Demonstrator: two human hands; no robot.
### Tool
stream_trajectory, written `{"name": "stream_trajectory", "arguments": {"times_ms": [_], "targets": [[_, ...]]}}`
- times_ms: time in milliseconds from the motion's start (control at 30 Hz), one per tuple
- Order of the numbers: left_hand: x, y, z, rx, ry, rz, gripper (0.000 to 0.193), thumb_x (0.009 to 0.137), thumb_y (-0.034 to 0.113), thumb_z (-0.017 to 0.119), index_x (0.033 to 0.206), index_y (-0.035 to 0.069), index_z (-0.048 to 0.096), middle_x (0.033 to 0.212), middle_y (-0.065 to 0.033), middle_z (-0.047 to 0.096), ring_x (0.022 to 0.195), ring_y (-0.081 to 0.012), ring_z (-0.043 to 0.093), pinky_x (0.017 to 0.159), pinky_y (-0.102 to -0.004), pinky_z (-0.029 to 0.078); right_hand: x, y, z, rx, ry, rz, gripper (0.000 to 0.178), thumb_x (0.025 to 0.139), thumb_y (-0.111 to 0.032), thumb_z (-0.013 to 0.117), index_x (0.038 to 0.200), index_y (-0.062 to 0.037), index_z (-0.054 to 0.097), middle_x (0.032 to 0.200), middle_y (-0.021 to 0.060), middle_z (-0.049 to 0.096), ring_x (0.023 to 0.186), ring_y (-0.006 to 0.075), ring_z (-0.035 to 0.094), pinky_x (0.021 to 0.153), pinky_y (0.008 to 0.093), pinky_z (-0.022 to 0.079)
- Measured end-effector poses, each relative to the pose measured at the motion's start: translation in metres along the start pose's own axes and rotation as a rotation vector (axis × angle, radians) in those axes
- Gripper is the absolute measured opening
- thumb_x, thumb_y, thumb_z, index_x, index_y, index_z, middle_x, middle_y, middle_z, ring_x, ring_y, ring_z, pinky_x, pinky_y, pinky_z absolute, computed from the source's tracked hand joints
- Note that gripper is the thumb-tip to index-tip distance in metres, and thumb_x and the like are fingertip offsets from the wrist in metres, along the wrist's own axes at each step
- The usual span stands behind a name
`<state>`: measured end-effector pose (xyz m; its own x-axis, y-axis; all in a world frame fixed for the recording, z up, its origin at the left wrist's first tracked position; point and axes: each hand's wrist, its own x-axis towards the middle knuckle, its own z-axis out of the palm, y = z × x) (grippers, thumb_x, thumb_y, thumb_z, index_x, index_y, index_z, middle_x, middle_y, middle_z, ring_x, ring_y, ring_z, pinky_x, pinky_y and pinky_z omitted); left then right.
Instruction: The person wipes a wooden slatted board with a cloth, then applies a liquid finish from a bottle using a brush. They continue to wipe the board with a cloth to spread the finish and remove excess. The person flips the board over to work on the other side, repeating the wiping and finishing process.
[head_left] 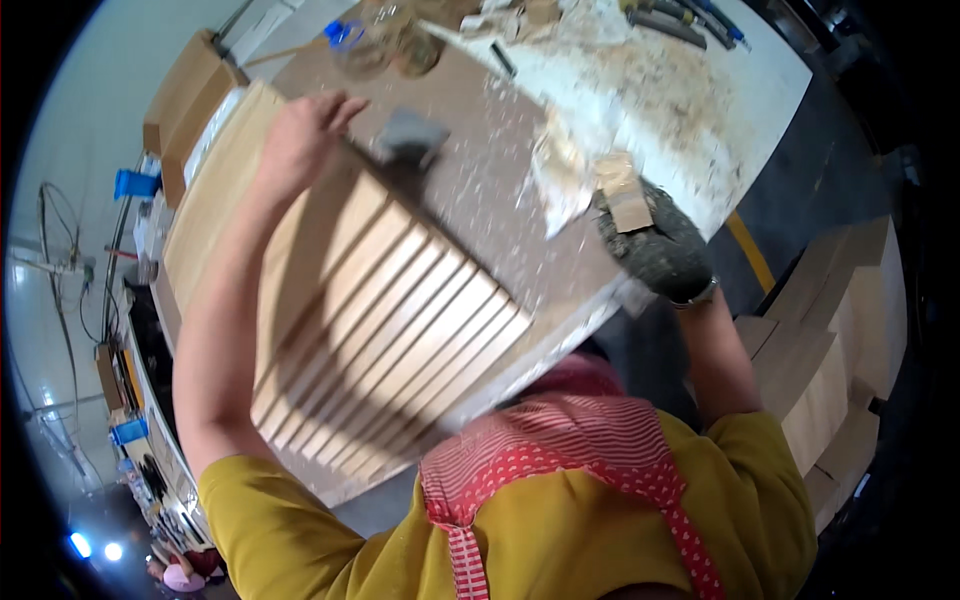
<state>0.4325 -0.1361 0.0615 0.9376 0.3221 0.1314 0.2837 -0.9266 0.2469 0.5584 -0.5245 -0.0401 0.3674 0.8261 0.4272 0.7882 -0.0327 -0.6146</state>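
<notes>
A pale wooden panel (330,225) with a row of parallel dark slots lies on the table, partly in shadow. My bare left hand (303,138) is above its far edge, fingers loosely bent and a little apart, with nothing visible in them. Just right of those fingers, a small grey pad (410,133) looks blurred over the brown tabletop. To the right of the panel, my right hand (662,245), in a dark, dirty glove, is closed on a tan block (623,192). The gloved fingers are partly hidden by the block and blur.
A stained white sheet (690,95) covers the table's far right, with several hand tools (685,22) on it. Clear jars (415,50) and a blue-capped bottle (350,42) stand at the back. Stacked boards (840,340) are at right.
</notes>
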Motion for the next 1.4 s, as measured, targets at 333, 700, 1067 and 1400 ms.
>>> {"name": "stream_trajectory", "arguments": {"times_ms": [333,700,1067,1400], "targets": [[-0.276,-0.122,-0.050,-0.047,0.058,-0.072,0.021,0.094,0.014,0.055,0.112,0.003,0.057,0.106,-0.0134,0.058,0.094,-0.0249,0.059,0.082,-0.0313,0.047,-0.149,-0.149,0.128,-0.051,0.334,0.511,0.039,0.081,-0.014,0.071,0.118,-0.0037,0.062,0.115,0.0151,0.062,0.105,0.0314,0.060,0.091,0.0382,0.048],[-0.301,-0.142,-0.032,0.031,0.251,0.085,0.025,0.096,0.013,0.051,0.117,0.003,0.056,0.118,-0.0143,0.056,0.109,-0.0314,0.054,0.095,-0.0377,0.042,-0.114,-0.136,0.138,-0.400,0.399,0.376,0.041,0.081,-0.021,0.069,0.118,-0.0073,0.063,0.113,0.0158,0.064,0.105,0.0335,0.059,0.091,0.0412,0.047],[-0.305,-0.134,-0.037,0.025,0.276,0.028,0.022,0.095,0.013,0.052,0.114,0.004,0.058,0.114,-0.0138,0.058,0.106,-0.0306,0.057,0.092,-0.0367,0.044,-0.113,-0.146,0.146,-0.354,0.325,0.390,0.043,0.080,-0.020,0.069,0.120,-0.0064,0.062,0.117,0.0140,0.063,0.108,0.0315,0.059,0.096,0.0409,0.044],[-0.299,-0.154,-0.029,0.011,0.310,0.108,0.023,0.093,0.021,0.054,0.109,0.006,0.062,0.108,-0.0150,0.061,0.101,-0.0351,0.058,0.087,-0.0387,0.046,-0.123,-0.181,0.193,-0.312,0.287,0.298,0.040,0.080,-0.018,0.068,0.117,-0.0057,0.063,0.113,0.0124,0.066,0.105,0.0302,0.060,0.094,0.0402,0.045]]}}
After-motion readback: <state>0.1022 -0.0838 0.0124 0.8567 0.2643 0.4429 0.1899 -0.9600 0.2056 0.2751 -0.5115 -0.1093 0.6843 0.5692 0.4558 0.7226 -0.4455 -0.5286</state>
